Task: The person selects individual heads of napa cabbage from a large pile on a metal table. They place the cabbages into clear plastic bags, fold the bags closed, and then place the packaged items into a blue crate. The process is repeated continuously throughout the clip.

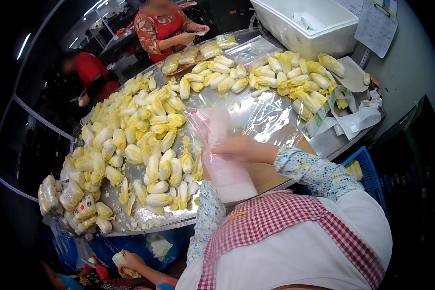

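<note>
"What lies leftmost?"
"Napa cabbages [141, 114], heaped past your left sleeve [208, 205]. Your left hand is hidden; I can't tell its state."
"And the pink-tinted plastic bag [229, 180]?"
"Before your apron [275, 210], just right of that sleeve, its long axis running away from you, leaning left. Your right hand [244, 148] crosses it from the right, fingers together and touching; whether they pinch, I can't tell."
</note>
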`<state>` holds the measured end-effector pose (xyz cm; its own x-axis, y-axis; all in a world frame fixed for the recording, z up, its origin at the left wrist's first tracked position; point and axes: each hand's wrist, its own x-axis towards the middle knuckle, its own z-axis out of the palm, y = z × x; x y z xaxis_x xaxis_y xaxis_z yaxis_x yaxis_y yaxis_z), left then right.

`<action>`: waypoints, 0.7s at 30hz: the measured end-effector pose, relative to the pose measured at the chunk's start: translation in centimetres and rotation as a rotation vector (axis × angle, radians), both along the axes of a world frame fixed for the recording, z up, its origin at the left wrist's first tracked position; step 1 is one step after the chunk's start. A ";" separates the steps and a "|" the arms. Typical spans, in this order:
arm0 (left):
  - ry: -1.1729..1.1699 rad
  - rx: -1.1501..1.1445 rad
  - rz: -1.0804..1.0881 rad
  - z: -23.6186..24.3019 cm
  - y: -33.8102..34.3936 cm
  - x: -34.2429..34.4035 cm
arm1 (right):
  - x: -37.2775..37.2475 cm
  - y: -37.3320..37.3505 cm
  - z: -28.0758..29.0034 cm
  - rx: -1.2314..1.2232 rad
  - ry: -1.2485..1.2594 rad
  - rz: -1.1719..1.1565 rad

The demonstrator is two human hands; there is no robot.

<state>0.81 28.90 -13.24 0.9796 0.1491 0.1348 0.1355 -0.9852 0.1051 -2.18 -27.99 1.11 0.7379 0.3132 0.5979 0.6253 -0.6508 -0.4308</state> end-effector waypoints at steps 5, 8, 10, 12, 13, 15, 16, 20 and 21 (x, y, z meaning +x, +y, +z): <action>0.062 -0.041 0.002 0.1 -1.2 0.3 | -1.3 1.2 2.2 0.033 0.041 -0.007; 0.078 -0.070 -0.017 1.3 -1.7 0.7 | -2.2 2.2 2.2 -0.040 0.073 0.018; 0.038 -0.145 -0.075 3.7 -3.5 1.0 | -4.3 2.4 2.1 -0.034 0.214 0.035; -0.058 -0.351 -0.239 7.2 -8.0 1.0 | -5.4 2.7 1.6 0.055 0.092 0.034; -0.065 -0.465 -0.379 9.4 -11.9 1.4 | -6.2 2.8 1.6 0.100 0.040 0.030; -0.015 -0.682 -0.688 13.6 -20.6 1.8 | -6.9 4.1 2.1 0.028 0.041 -0.005; 0.036 -0.728 -0.857 15.0 -25.5 2.4 | -6.5 4.8 1.4 0.100 -0.019 -0.052; 0.220 -0.656 -1.283 18.6 -40.1 5.1 | -7.0 5.6 2.3 0.204 0.181 -0.061; 0.290 -0.570 -1.307 19.1 -41.8 5.9 | -7.7 5.5 3.1 0.215 0.282 -0.046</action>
